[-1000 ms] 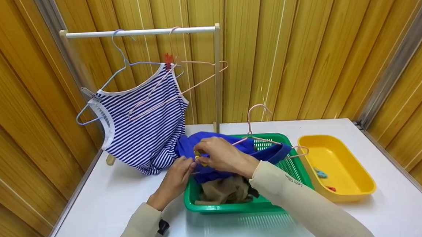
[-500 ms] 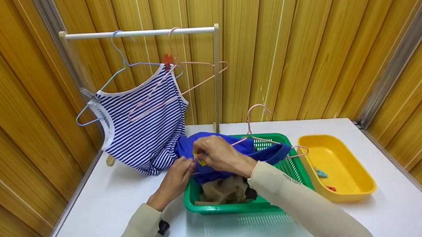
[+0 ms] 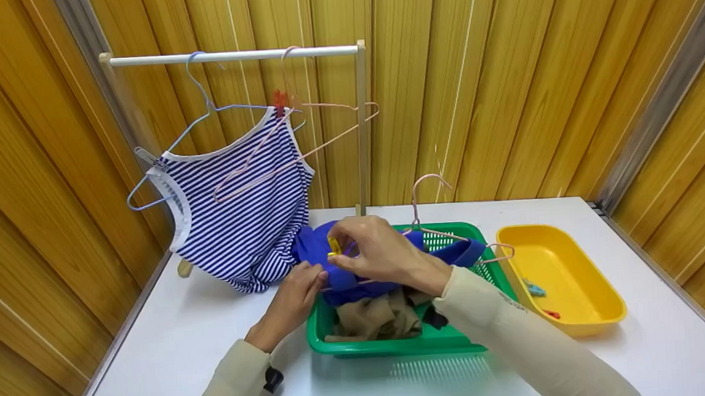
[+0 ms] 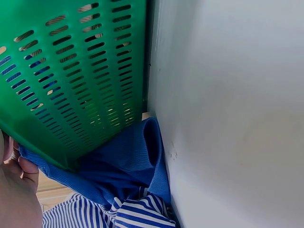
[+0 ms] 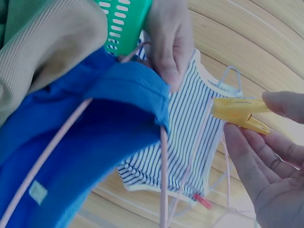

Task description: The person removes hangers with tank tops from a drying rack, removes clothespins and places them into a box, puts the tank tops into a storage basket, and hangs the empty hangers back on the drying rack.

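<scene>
A blue garment lies over the green basket, with a pink wire hanger running inside it. At the garment's left end my left hand pinches the fabric and the end of the hanger. My right hand holds a yellow clothespin between thumb and fingers, just above the garment and apart from it. In the right wrist view the hanger wire passes through the garment's opening. The left wrist view shows part of the left hand at the fabric's edge beside the basket wall.
A striped top hangs from a rack on a blue hanger, clipped by red and grey clothespins. A bare pink hanger hangs beside it. Brown cloth lies in the basket. A yellow tray holds clothespins.
My right hand has drawn back from the garment's left end, up and slightly right, with the yellow clothespin still in its fingers. The left hand has stayed in place.
</scene>
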The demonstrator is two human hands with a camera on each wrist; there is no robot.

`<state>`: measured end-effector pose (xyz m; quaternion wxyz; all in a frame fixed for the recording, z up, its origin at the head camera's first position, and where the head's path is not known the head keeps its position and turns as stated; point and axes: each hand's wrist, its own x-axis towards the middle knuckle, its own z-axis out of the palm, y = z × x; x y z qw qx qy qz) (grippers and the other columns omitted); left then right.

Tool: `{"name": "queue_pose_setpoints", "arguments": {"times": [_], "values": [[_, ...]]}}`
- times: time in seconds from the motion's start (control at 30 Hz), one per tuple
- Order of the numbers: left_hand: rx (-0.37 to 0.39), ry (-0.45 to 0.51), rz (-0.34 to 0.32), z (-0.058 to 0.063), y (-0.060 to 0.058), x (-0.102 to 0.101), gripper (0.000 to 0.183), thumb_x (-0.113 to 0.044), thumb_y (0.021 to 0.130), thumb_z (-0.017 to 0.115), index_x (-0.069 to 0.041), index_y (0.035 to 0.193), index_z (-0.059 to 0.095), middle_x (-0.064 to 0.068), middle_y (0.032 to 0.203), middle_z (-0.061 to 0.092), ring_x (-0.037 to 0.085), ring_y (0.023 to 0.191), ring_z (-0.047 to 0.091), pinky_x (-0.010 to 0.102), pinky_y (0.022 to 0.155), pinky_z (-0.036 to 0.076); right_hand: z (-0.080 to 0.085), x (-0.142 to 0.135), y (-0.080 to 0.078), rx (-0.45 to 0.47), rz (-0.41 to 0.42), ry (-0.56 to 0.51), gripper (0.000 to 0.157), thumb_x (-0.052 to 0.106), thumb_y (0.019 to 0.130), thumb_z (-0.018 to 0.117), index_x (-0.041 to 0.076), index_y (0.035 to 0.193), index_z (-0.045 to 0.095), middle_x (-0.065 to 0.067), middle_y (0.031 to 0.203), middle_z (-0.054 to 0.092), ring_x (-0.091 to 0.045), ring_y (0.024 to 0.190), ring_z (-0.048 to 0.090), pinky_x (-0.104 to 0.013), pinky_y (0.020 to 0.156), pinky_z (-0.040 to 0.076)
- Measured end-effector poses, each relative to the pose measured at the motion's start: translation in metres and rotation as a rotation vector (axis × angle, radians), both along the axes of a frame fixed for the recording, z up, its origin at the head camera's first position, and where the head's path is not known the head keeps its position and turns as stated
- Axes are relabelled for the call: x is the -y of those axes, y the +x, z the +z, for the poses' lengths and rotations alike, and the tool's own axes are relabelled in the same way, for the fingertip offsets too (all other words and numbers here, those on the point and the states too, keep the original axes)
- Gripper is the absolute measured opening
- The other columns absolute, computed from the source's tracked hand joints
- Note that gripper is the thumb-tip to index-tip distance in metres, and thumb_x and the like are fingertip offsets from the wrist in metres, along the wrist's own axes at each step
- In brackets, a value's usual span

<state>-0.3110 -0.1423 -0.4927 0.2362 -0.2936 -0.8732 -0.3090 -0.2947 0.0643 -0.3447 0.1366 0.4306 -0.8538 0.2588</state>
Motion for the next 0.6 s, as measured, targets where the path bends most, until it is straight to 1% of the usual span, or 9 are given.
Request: {"name": "queue_pose_setpoints", "arguments": {"times": [0.07,0.2,0.27,0.37,0.47,0.6], "values": [[-0.005,-0.006,0.001,0.0,0.0,0.0,0.026,-0.021,0.105,0.045,-0.016,0.08,0.048,-0.006,0.073,0.039,0.008,0.071,0.039,0.022,0.064,0.034,0.004,-0.009,0.002,0.004,-0.006,-0.012,0.025,0.023,0.088,0.073,0.005,0.105,0.067,-0.007,0.096,0.071,-0.018,0.083,0.07,-0.032,0.074,0.058],[0.015,0.004,0.004,0.0,0.0,0.0,0.026,-0.023,0.105,0.045,-0.017,0.08,0.048,-0.008,0.073,0.038,0.007,0.072,0.039,0.021,0.065,0.034,0.011,-0.031,0.006,-0.012,-0.029,-0.037,0.027,0.024,0.089,0.073,0.009,0.11,0.068,-0.004,0.098,0.07,-0.012,0.084,0.069,-0.026,0.074,0.058],[0.017,0.011,0.003,0.0,0.0,0.0,0.026,-0.022,0.105,0.046,-0.016,0.079,0.048,-0.008,0.074,0.038,0.007,0.072,0.039,0.022,0.065,0.034,0.014,-0.043,0.008,-0.021,-0.038,-0.052,0.027,0.024,0.089,0.074,0.01,0.111,0.068,-0.003,0.098,0.069,-0.011,0.085,0.068,-0.025,0.074,0.058],[0.009,0.018,0.0,-0.001,0.001,-0.001,0.026,-0.02,0.104,0.047,-0.016,0.079,0.047,-0.008,0.073,0.037,0.007,0.072,0.039,0.022,0.065,0.033,0.02,-0.061,0.012,-0.037,-0.049,-0.076,0.029,0.024,0.089,0.073,0.01,0.114,0.067,-0.003,0.099,0.069,-0.013,0.088,0.069,-0.027,0.076,0.058],[0.003,0.022,0.001,0.0,0.001,-0.001,0.026,-0.02,0.104,0.048,-0.016,0.079,0.047,-0.008,0.073,0.037,0.007,0.072,0.039,0.022,0.065,0.034,0.024,-0.08,0.016,-0.056,-0.062,-0.106,0.031,0.022,0.088,0.074,0.007,0.115,0.067,-0.004,0.098,0.069,-0.015,0.089,0.069,-0.027,0.073,0.059],[0.031,0.023,0.009,0.001,0.002,-0.001,0.026,-0.022,0.105,0.047,-0.016,0.08,0.048,-0.007,0.075,0.039,0.008,0.073,0.04,0.023,0.066,0.034,0.028,-0.106,0.021,-0.104,-0.106,-0.14,0.032,0.02,0.086,0.076,0.006,0.114,0.068,-0.004,0.098,0.07,-0.015,0.087,0.07,-0.024,0.069,0.058]]}}
